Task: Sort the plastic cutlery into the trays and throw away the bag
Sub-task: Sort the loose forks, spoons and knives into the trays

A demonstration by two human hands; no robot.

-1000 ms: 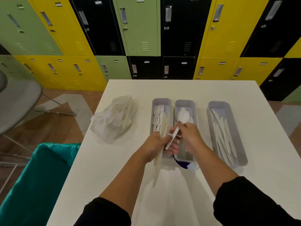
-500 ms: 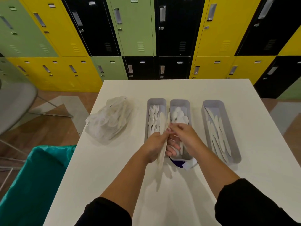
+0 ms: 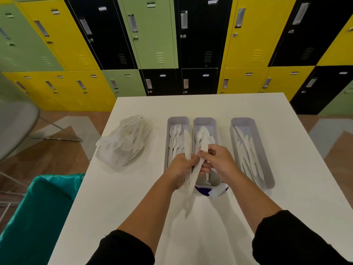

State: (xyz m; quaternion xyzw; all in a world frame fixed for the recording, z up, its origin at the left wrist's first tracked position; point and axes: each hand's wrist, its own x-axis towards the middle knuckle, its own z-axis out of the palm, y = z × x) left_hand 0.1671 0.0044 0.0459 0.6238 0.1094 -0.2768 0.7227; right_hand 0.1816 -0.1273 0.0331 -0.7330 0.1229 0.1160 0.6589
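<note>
Both hands, left (image 3: 179,169) and right (image 3: 219,161), grip cutlery (image 3: 194,173) over trays (image 3: 215,181)

Yellow/green/blk lockers (image 3: 152,35), wood floor (image 3: 47,159), white table (image 3: 210,106).

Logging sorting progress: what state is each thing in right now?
Left hand: grips a bundle of cutlery.
Right hand: pinches one piece from it.
Bag: on table, still holding cutlery.
Fork tray: partly filled.
Spoon tray: partly filled.
Knife tray: partly filled.

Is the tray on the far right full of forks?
No, the right tray holds only knives; the forks lie in the left tray.
</note>
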